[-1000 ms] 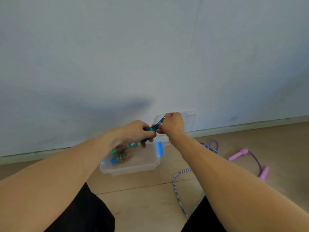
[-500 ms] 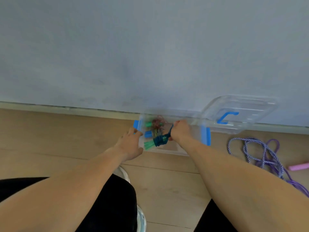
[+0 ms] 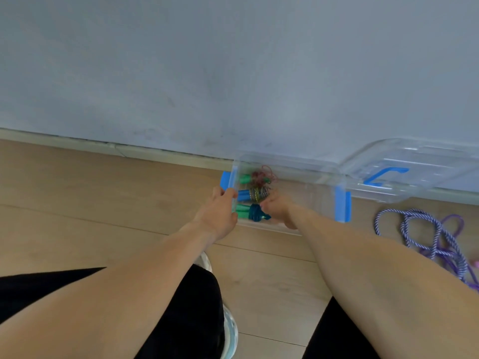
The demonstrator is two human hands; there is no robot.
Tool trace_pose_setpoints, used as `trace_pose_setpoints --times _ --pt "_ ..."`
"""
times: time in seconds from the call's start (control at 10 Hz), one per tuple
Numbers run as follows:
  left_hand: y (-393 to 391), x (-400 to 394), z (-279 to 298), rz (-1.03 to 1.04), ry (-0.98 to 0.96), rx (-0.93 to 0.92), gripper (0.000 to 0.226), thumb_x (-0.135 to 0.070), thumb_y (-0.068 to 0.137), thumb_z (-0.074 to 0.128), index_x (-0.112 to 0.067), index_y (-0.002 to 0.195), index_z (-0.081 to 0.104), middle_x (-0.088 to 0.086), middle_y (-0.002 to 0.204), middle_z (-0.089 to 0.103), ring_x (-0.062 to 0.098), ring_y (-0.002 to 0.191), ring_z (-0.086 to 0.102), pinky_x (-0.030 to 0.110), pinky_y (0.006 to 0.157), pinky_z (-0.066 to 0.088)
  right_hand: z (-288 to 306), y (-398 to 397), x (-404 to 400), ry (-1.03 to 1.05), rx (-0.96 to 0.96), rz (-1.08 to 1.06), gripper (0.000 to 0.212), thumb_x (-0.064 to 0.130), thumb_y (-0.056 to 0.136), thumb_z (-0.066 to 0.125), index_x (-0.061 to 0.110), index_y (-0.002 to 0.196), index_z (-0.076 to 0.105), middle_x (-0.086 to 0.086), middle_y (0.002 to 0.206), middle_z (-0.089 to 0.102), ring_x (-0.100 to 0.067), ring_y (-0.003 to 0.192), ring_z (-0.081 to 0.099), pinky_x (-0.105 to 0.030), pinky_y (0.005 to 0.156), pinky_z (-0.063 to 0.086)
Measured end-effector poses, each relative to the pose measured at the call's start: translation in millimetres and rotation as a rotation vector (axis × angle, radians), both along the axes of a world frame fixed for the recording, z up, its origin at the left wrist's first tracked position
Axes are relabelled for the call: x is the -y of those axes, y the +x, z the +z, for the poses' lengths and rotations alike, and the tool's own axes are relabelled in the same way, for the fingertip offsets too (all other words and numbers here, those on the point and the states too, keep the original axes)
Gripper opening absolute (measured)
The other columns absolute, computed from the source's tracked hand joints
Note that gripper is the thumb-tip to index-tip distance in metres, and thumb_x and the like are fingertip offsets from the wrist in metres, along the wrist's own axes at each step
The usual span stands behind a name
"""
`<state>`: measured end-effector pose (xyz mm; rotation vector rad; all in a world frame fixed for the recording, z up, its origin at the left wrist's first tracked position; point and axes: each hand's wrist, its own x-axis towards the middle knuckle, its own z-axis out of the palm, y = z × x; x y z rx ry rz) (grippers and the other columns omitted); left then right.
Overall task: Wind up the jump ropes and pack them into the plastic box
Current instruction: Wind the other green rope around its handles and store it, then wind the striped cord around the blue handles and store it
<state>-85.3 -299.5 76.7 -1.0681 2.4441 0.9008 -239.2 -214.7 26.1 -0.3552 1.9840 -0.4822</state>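
Observation:
A clear plastic box [image 3: 311, 182] with blue clips stands on the wood floor against the wall. Three wound jump ropes lie at its left end: one with green handles and reddish cord [image 3: 256, 177], one with a blue handle [image 3: 250, 194], and a teal one with a green handle [image 3: 252, 212]. My left hand [image 3: 217, 216] grips the box's left end. My right hand [image 3: 278, 211] is inside the box, fingers on the teal rope. A loose purple-and-white jump rope [image 3: 425, 234] lies on the floor to the right.
The box's clear lid [image 3: 414, 161] with a blue handle leans on the wall behind the box's right end. A skirting board [image 3: 103, 146] runs along the wall. My knees in black and a white shoe [image 3: 229, 330] fill the bottom of the view.
The teal rope went from held up between both hands down into the box. My left hand let go of it and took the box's left end. The view swung left and down.

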Motion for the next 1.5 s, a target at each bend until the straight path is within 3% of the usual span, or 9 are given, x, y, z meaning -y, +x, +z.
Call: trace_pose_setpoints --times 0.2,0.4,0.6,0.7,0.9,1.0,1.1,1.3,1.5 --pt "-26 -21 20 0.025 -0.243 -0.043 0.034 -0.02 0.092 0.05 -0.013 0.126 0.052 0.011 0.126 0.043 0.029 0.114 0.046 0.038 0.096 0.041 61 -24 -20 0.018 -0.119 0.277 0.03 0.019 0.094 0.054 0.007 0.118 0.068 -0.013 0.118 0.067 -0.022 0.095 0.059 -0.032 0.088 0.047" --pt "-76 -69 55 -0.051 -0.054 -0.231 0.018 -0.014 0.09 0.049 -0.013 0.099 0.064 0.006 0.102 0.068 0.027 0.095 0.064 0.033 0.076 0.048 139 -56 -82 -0.098 -0.176 0.202 0.025 0.017 0.093 0.053 -0.003 0.1 0.067 -0.019 0.097 0.072 -0.028 0.088 0.07 -0.038 0.07 0.055" --pt "-121 -149 90 -0.481 0.155 0.05 0.025 -0.021 0.091 0.048 -0.005 0.096 0.067 0.011 0.095 0.073 0.028 0.089 0.07 0.033 0.078 0.054 194 -85 -196 0.001 -0.32 0.231 0.022 0.024 0.093 0.052 0.007 0.093 0.066 -0.008 0.093 0.074 -0.022 0.084 0.072 -0.035 0.076 0.056" --pt "-139 -190 94 -0.509 0.233 0.088 0.026 -0.02 0.09 0.047 -0.004 0.099 0.066 0.013 0.096 0.075 0.025 0.085 0.074 0.034 0.079 0.058 212 -98 -253 0.14 -0.415 0.278 0.023 0.019 0.091 0.048 0.005 0.078 0.062 -0.011 0.08 0.067 -0.029 0.076 0.064 -0.032 0.072 0.051" --pt "-150 -265 78 -0.564 0.28 0.1 0.028 -0.015 0.09 0.047 0.003 0.091 0.069 0.021 0.095 0.074 0.032 0.086 0.072 0.029 0.067 0.054 162 -104 -344 0.269 -0.462 0.019 0.027 0.018 0.092 0.045 0.017 0.066 0.048 -0.009 0.083 0.059 -0.027 0.08 0.056 -0.027 0.061 0.04" --pt "-145 -285 55 -0.546 0.257 0.124 0.026 -0.018 0.092 0.048 0.0 0.101 0.065 0.017 0.1 0.072 0.028 0.084 0.066 0.035 0.078 0.054 108 -81 -372 0.249 -0.366 -0.145 0.017 0.012 0.092 0.048 0.009 0.097 0.064 -0.012 0.109 0.067 -0.029 0.103 0.062 -0.03 0.079 0.049" --pt "-143 -293 29 -0.573 0.203 0.138 0.015 -0.014 0.091 0.048 -0.008 0.085 0.06 0.018 0.084 0.062 0.026 0.073 0.055 0.035 0.066 0.047 52 -53 -387 0.247 -0.244 -0.271 0.031 0.011 0.091 0.054 0.012 0.121 0.059 -0.01 0.125 0.06 -0.026 0.115 0.058 -0.03 0.09 0.047" --pt "-158 -296 -17 -0.609 0.104 0.215 0.02 -0.013 0.09 0.049 -0.017 0.07 0.05 0.018 0.098 0.069 0.036 0.097 0.063 0.034 0.073 0.047 -32 -13 -380 0.198 -0.051 -0.494 0.053 0.003 0.086 0.053 0.023 0.135 0.047 -0.014 0.145 0.018 -0.033 0.113 0.052 -0.031 0.098 0.043" --pt "-201 -319 -51 -0.659 0.072 0.258 0.013 -0.016 0.087 0.053 -0.023 0.077 0.057 0.008 0.1 0.069 0.028 0.096 0.064 0.028 0.075 0.047 -57 -14 -397 0.062 -0.084 -0.575 0.024 -0.004 0.077 0.051 0.014 0.093 0.054 -0.013 0.126 0.038 -0.026 0.083 0.048 -0.031 0.083 0.046"
